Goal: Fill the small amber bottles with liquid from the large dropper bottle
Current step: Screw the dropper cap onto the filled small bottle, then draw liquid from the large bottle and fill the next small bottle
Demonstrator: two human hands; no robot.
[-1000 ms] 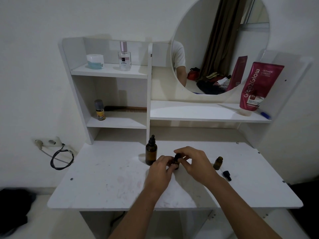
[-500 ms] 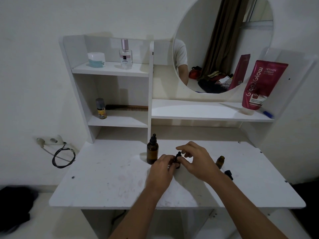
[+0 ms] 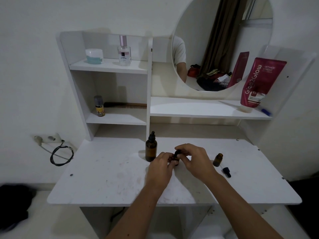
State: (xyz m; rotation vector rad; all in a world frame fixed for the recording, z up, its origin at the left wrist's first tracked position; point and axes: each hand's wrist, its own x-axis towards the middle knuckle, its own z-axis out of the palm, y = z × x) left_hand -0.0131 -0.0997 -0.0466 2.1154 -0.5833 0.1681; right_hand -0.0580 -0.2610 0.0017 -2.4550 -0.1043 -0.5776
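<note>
Left hand (image 3: 161,165) fingers clamp a small amber glass bottle (image 3: 175,156) on the white tabletop (image 3: 107,171); right hand (image 3: 196,158) fingertips pinch its black dropper cap.

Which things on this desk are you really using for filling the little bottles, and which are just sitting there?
For the job:
- large dropper bottle
- small amber bottle gripped by the left hand and right hand
- open small amber bottle
- loose dropper cap

Just sitting there:
- perfume bottle
- white jar
- red tube
- comb
- yellow-labelled bottle
</note>
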